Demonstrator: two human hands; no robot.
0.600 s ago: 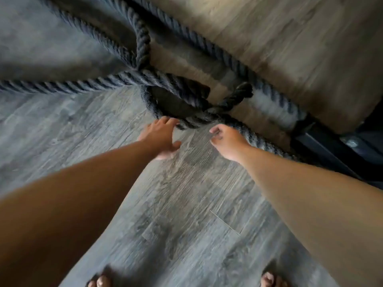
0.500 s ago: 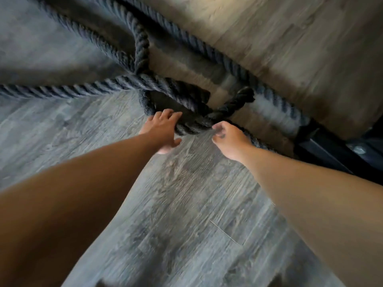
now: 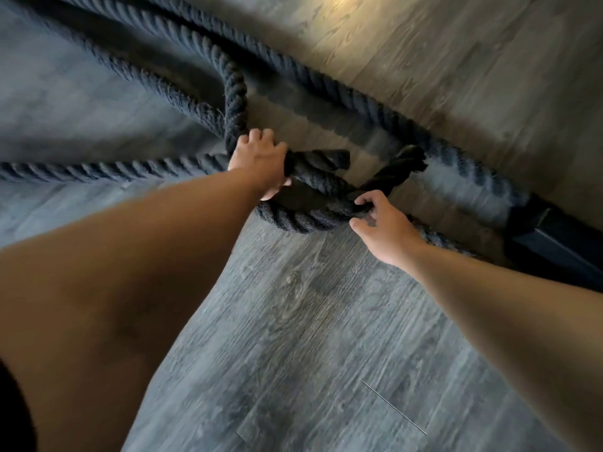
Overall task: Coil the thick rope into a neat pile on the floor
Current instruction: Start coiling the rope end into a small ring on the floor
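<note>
Nearest the camera, the grey plank floor (image 3: 293,321) lies bare between the two forearms. Just beyond, the small loop of the thick rope (image 3: 303,220) rests on the floor, and it is gripped at both sides. The right hand (image 3: 383,228) is curled on the loop's right end, fingers hooked over a strand. The left hand (image 3: 261,161) is closed around the rope where several runs cross. Two loose ends (image 3: 336,158) stick out behind the loop. Farther off, long runs trail left and away beside a dark metal base (image 3: 554,243). If the loop is pulled from here, the crossed runs could be tightened into a knot, and the far length may be caught against the base.
</note>
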